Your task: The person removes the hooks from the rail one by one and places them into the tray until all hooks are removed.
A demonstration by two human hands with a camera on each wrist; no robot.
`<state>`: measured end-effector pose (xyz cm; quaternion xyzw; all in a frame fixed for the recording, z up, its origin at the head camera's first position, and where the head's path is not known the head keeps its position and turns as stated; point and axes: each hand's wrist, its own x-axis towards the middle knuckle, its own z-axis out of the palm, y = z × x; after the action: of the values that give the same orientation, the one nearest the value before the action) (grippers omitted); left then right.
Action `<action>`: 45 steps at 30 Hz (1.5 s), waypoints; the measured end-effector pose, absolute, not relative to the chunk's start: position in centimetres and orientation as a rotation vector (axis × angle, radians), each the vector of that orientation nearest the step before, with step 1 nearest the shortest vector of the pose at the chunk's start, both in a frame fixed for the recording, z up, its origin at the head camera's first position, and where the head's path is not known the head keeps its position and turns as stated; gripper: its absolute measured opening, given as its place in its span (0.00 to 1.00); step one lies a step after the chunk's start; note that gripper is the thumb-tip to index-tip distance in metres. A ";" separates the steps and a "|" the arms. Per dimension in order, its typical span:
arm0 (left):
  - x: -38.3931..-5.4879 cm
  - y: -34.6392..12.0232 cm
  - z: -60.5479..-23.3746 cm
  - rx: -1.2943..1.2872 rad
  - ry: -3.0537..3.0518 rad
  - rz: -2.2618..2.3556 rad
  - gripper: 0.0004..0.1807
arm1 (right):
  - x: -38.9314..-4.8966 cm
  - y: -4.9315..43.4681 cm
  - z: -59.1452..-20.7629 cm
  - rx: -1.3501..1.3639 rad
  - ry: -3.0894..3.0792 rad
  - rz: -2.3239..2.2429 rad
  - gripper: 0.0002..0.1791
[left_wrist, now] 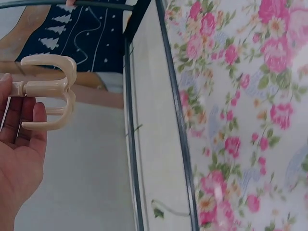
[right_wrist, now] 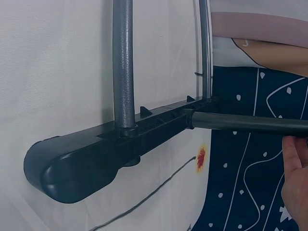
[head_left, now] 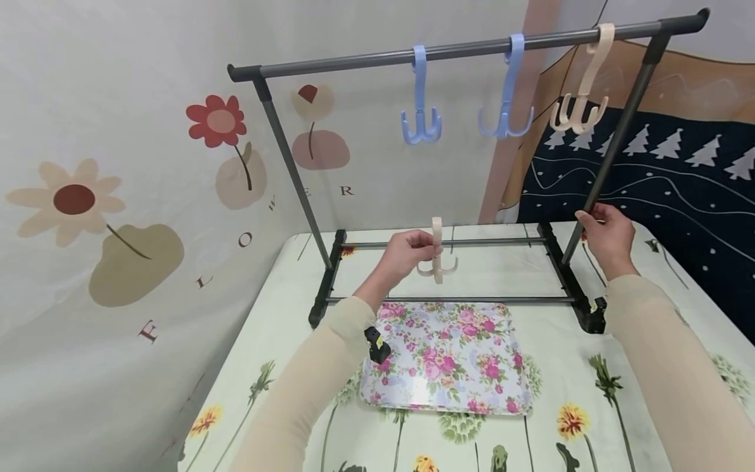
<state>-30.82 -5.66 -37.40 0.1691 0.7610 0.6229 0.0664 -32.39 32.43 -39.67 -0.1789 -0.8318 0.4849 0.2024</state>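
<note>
My left hand [head_left: 407, 255] pinches a beige plastic hook hanger [head_left: 437, 265] by its stem, low between the posts of a dark metal rack. Its curved prongs [left_wrist: 72, 91] point away from the fingers in the left wrist view. My right hand [head_left: 611, 241] holds the lower part of the rack's right post [head_left: 607, 154]; only some fingers show under that post in the right wrist view. From the top bar [head_left: 354, 62] hang a blue hook hanger [head_left: 421, 98], a second blue one [head_left: 508, 92] and a beige one [head_left: 582, 85] at the right.
A flowered tray [head_left: 442, 360] lies in front of the rack on a flower-printed tablecloth [head_left: 283, 393]. The rack's black feet [head_left: 327, 278] stand on the cloth, joined by two low bars [head_left: 495, 300]. Behind hangs a printed curtain [head_left: 147, 98], with dark tree-patterned fabric [head_left: 696, 177] at right.
</note>
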 end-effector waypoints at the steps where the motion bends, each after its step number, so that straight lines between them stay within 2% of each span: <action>1: -30.7 -5.4 -37.6 0.513 2.292 1.867 0.07 | -32.4 32.4 -39.7 -0.498 -2.321 1.352 0.29; 23: -28.4 -0.4 -42.5 0.461 2.195 1.755 0.05 | -32.7 32.0 -39.0 -0.511 -2.345 1.390 0.31; 37: -28.1 0.6 -45.3 0.461 2.251 1.589 0.03 | -32.4 32.2 -39.5 -0.515 -2.346 1.393 0.31; 45: -27.6 0.5 -45.7 0.493 2.238 1.541 0.03 | -32.3 32.4 -39.8 -0.523 -2.335 1.396 0.31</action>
<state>-27.65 0.53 -45.70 0.1753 0.7958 0.5479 0.1890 -32.27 32.37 -39.78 -0.1854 -0.8284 0.4953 0.1846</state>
